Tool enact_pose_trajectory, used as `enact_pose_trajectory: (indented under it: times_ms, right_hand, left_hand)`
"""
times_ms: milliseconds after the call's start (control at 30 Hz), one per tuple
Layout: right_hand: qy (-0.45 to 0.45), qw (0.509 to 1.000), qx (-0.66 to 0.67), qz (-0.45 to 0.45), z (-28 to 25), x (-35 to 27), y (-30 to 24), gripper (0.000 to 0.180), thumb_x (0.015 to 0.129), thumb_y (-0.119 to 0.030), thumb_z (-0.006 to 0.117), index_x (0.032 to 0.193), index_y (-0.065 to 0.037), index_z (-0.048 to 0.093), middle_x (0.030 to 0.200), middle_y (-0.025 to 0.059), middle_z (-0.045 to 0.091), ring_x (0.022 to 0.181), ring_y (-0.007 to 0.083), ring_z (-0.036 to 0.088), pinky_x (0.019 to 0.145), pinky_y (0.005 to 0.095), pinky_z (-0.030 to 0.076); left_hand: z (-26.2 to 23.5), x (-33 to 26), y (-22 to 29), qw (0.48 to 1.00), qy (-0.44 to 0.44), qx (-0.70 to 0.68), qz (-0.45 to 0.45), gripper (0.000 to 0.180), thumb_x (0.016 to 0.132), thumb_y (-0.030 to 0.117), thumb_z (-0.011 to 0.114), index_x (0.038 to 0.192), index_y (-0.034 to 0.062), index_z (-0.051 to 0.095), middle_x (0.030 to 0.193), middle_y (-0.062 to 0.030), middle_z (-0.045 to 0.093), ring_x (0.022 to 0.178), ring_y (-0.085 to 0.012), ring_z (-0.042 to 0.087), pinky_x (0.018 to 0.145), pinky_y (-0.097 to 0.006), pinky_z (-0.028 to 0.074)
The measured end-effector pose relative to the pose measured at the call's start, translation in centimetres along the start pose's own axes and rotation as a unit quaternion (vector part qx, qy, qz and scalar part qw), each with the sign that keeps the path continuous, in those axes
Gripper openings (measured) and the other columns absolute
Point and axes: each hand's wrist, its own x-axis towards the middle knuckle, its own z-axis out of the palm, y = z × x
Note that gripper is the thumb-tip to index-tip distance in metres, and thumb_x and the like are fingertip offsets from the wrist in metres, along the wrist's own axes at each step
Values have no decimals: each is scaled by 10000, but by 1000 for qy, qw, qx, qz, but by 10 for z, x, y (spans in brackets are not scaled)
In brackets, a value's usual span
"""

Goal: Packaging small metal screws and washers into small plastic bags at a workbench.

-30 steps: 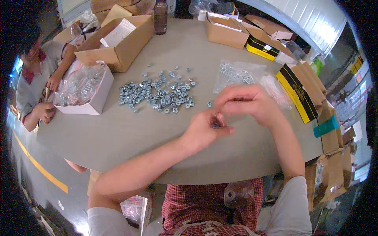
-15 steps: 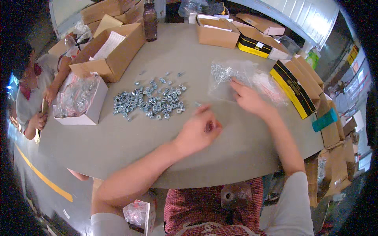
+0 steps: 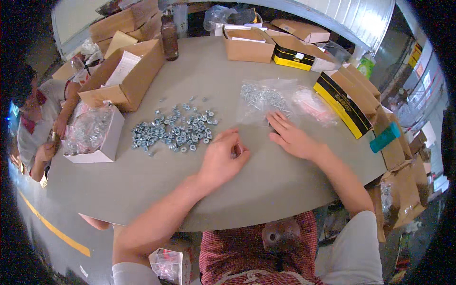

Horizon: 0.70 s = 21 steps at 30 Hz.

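My left hand (image 3: pixel 222 159) is closed, its fingers curled beside the right edge of a loose pile of shiny nuts (image 3: pixel 173 129). Its fingers hide whatever may be inside; only a dark hollow shows between thumb and palm. My right hand (image 3: pixel 295 137) lies low over the table with its fingers stretched out. The fingertips reach the near edge of a clear plastic bag (image 3: pixel 251 114), on which silver screws (image 3: pixel 266 95) are heaped. Right of the screws lie flat clear bags with red edging (image 3: pixel 316 107).
A white box of filled bags (image 3: pixel 97 135) and a cardboard box (image 3: pixel 126 80) stand left, near a co-worker's hands (image 3: pixel 47 149). A dark bottle (image 3: pixel 169 35) stands behind. Yellow-and-black boxes (image 3: pixel 343 105) and a teal roll (image 3: pixel 384 137) line the right edge.
My right hand has drawn back from the screws to the bag's near edge, its fingers now flatter. My left hand has moved left, closer to the nuts. The whole view has shifted slightly.
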Motion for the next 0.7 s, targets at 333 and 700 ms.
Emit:
enact_pose_trajectory:
  times_ms: [333, 700]
  right_hand:
    - [134, 977, 44, 160, -27, 31, 31, 362, 958, -338, 589, 1102, -25, 699, 1156, 187, 686, 1058, 349, 667, 910, 459, 516]
    - [-163, 957, -11, 242, -46, 89, 12, 517, 893, -454, 607, 680, 9, 693, 557, 133, 647, 487, 258, 643, 582, 422, 546]
  left_hand:
    - [-3, 0, 6, 1000, -15, -9, 0, 251, 797, 223, 765, 803, 44, 590, 1152, -224, 652, 927, -323, 657, 795, -381, 531]
    - [-1, -4, 4, 1000, -18, -8, 4, 225, 774, 165, 726, 873, 11, 595, 859, -151, 633, 894, -322, 614, 785, -419, 508]
